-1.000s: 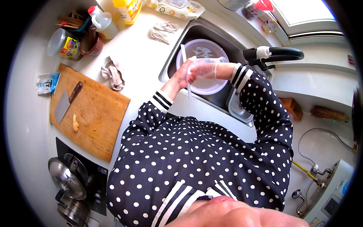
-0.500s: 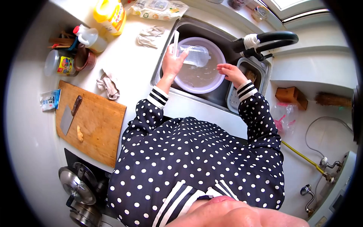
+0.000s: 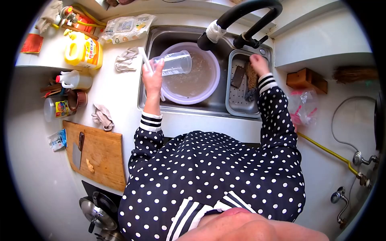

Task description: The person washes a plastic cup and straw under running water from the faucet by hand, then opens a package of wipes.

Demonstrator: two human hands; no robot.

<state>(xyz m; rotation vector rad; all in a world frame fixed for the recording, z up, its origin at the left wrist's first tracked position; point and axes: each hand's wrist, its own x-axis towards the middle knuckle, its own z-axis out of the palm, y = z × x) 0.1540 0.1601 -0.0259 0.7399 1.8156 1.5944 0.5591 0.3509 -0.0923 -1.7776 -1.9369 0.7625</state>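
Note:
My left hand (image 3: 152, 78) is closed around the white rim of a clear plastic container (image 3: 177, 63). The container lies on its side, tilted over a pale purple basin (image 3: 218, 76) of cloudy water in the sink (image 3: 152, 37). My right hand (image 3: 259, 65) hovers at the far end of a grey drainer basket (image 3: 230, 96), just below the black faucet lever (image 3: 263, 39). Its fingers are curled together, with nothing visible in them. A dark scouring block (image 3: 238, 76) and a brown scrubber (image 3: 251, 76) lie in the basket.
A black faucet (image 3: 241, 10) arches over the sink. Left of it are a wipes pack (image 3: 124, 28), a yellow bottle (image 3: 82, 50) and crumpled cloths (image 3: 126, 59). A cleaver (image 3: 77, 154) and a piece of ginger (image 3: 90, 165) lie on the cutting board (image 3: 106, 152).
My right hand has moved from the basin's edge to the far end of the drainer basket, its fingers now curled. My left hand has shifted left with the clear container. The view has turned.

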